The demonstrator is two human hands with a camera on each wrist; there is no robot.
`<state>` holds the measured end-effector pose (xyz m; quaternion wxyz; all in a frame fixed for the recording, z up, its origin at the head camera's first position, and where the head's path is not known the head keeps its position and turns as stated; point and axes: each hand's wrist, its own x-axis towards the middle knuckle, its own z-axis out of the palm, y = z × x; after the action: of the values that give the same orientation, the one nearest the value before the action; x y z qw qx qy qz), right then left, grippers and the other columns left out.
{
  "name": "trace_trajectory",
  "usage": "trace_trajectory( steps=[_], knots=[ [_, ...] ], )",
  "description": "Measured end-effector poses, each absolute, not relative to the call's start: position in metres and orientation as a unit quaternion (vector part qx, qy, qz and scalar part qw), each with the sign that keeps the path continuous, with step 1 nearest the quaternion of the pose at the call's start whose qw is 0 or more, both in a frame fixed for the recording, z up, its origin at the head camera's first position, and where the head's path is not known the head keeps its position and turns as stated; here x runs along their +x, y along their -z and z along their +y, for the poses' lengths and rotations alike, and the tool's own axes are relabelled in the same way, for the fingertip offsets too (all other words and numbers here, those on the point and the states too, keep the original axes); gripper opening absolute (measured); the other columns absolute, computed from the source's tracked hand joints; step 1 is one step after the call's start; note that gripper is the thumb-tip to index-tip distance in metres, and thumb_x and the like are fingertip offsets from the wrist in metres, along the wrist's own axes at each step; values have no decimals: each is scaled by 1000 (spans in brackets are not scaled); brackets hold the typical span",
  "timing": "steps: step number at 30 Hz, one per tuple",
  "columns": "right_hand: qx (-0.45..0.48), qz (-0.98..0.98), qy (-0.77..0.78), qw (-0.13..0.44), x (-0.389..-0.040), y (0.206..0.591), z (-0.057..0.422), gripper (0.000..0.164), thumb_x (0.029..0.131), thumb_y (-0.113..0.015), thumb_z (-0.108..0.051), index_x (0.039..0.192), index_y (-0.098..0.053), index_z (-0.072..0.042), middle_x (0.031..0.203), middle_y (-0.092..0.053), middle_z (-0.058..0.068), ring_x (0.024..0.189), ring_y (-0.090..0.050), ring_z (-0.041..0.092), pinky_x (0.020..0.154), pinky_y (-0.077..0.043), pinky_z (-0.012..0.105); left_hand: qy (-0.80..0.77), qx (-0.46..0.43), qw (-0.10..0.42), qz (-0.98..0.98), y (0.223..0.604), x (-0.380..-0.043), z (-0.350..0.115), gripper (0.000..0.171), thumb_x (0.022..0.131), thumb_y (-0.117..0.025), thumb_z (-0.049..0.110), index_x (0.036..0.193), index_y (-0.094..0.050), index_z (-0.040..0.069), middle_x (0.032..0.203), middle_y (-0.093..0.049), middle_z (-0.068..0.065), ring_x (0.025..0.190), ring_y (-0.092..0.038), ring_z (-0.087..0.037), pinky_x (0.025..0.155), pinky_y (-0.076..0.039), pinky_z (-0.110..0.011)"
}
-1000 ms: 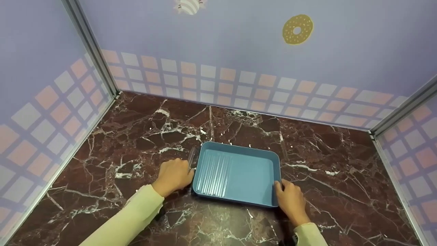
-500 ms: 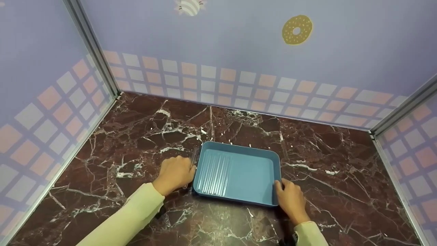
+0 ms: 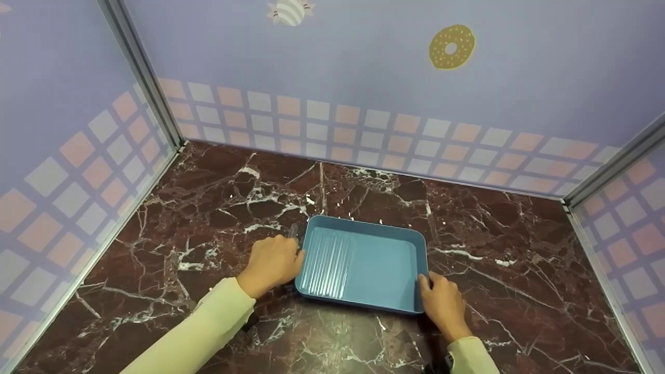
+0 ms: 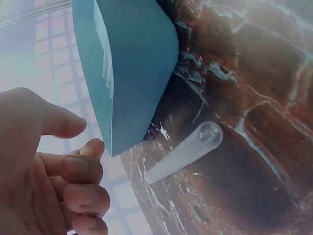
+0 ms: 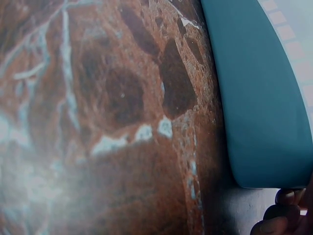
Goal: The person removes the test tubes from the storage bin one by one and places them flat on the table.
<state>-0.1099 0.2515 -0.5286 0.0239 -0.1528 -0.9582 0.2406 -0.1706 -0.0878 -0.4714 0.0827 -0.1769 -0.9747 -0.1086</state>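
A blue rectangular tray (image 3: 384, 270) with a ribbed left section stands on the dark marbled surface. My right hand (image 3: 443, 304) grips its right rim, the thumb over the inside wall; its fingertips (image 5: 274, 225) show below the tray's corner in the right wrist view. Beside the left rim is my left hand (image 3: 273, 262). In the left wrist view its fingers (image 4: 80, 169) are loosely curled, with the thumb apart and nothing between them, close to the tray's corner. A clear tube (image 4: 183, 154) with a rounded end lies under that hand, mostly hidden in the head view.
White bits (image 3: 310, 200) lie scattered behind the tray, among white veins in the marble (image 3: 208, 208). A lilac back wall (image 3: 358, 67) with printed squares and side walls (image 3: 57, 119) enclose the surface.
The left hand has shifted slightly right to the tray's left rim, covering more of the clear tube in the head view. The right hand and the tray stay almost in place.
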Motion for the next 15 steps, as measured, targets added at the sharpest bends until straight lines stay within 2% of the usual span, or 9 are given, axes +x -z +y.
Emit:
trace_trajectory(
  steps=[2, 7, 15],
  knots=[
    [-153, -958, -241, 24, -110, 529, 252, 37, 98, -49, -35, 68, -42, -14, 74, -56, 10, 76, -61, 30, 59, -39, 46, 107, -180, 86, -974, 471, -171, -87, 46, 88, -63, 28, 52, -36, 16, 48, -34, 0, 41, -37, -18, 36, -28, -35],
    [-156, -958, -241, 18, -110, 528, 252, 37, 98, -48, -35, 68, -40, -14, 67, -49, 8, 68, -53, 26, 56, -35, 40, 105, -186, 102, -972, 471, -171, -84, 45, 87, -65, 30, 52, -39, 15, 49, -39, -1, 41, -39, -18, 36, -29, -36],
    [-155, -957, -243, 27, -110, 529, 252, 38, 97, -49, -35, 67, -42, -14, 74, -56, 12, 72, -58, 31, 58, -39, 45, 106, -182, 75, -975, 469, -172, -78, 50, 88, -64, 33, 53, -32, 18, 48, -27, 4, 42, -30, -15, 36, -23, -31]
  ],
)
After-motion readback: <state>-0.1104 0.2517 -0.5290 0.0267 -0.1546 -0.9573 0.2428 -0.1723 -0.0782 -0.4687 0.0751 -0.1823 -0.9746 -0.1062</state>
